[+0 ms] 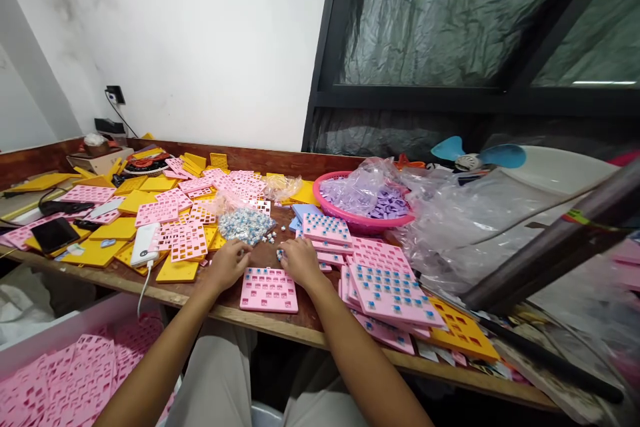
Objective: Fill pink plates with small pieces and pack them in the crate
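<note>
A pink plate (pixel 269 300) with rows of square cutouts lies flat at the table's front edge, between my hands. My left hand (pixel 231 267) is just above its left corner, fingers curled in; what they hold, if anything, is too small to make out. Beyond the plate's right corner, my right hand (pixel 301 261) has its fingers closed around small blue-and-white pieces that look like key switches (pixel 280 254). Behind both hands, a heap of such pieces (pixel 246 224) spills from a clear bag, with a few loose ones beside it.
Pink plates fitted with blue pieces (pixel 393 293) are stacked on the right. Yellow and pink panels (pixel 135 202) cover the left, with a white power bank (pixel 145 243) and cable. A pink basket (pixel 340 210) holds purple parts. A slanted bar (pixel 540 253) crosses the right side.
</note>
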`<state>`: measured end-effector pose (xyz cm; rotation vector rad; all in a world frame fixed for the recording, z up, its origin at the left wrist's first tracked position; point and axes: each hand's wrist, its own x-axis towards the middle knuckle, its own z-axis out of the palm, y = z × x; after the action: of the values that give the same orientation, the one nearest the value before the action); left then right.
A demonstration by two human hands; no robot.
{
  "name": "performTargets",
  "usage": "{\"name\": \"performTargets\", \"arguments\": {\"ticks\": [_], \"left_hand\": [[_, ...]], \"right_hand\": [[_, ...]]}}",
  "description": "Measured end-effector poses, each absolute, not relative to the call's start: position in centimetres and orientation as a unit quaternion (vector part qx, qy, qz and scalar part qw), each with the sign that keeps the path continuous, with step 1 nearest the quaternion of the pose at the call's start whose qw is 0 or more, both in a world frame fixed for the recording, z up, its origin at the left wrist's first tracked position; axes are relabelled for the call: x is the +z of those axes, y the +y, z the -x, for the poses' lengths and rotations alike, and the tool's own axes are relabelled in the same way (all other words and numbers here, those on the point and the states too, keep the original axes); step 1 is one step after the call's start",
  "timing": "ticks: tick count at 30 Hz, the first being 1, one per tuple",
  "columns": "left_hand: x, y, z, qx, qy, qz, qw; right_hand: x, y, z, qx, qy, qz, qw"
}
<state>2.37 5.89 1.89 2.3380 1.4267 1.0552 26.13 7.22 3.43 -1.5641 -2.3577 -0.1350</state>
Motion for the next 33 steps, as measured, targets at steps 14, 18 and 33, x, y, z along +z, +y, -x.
{"name": "performTargets", "arguments": {"ticks": [14, 18, 33], "left_hand": [[2.8, 14.4, -8.6, 0.145, 0.54, -0.829, 0.008], [3.5, 12.1, -7.5, 0.168, 0.536, -0.827, 0.013], [-0.2, -0.3, -4.4, 0.331, 0.467, -0.816, 0.073]], "right_hand": [[3.0, 7.1, -25.1, -0.083, -0.815, 0.561, 0.117], [3.2, 7.1, -25.4, -0.046, -0.826, 0.538, 0.162], [3.3, 7.5, -26.7, 0.185, -0.894, 0.355, 0.202]]}}
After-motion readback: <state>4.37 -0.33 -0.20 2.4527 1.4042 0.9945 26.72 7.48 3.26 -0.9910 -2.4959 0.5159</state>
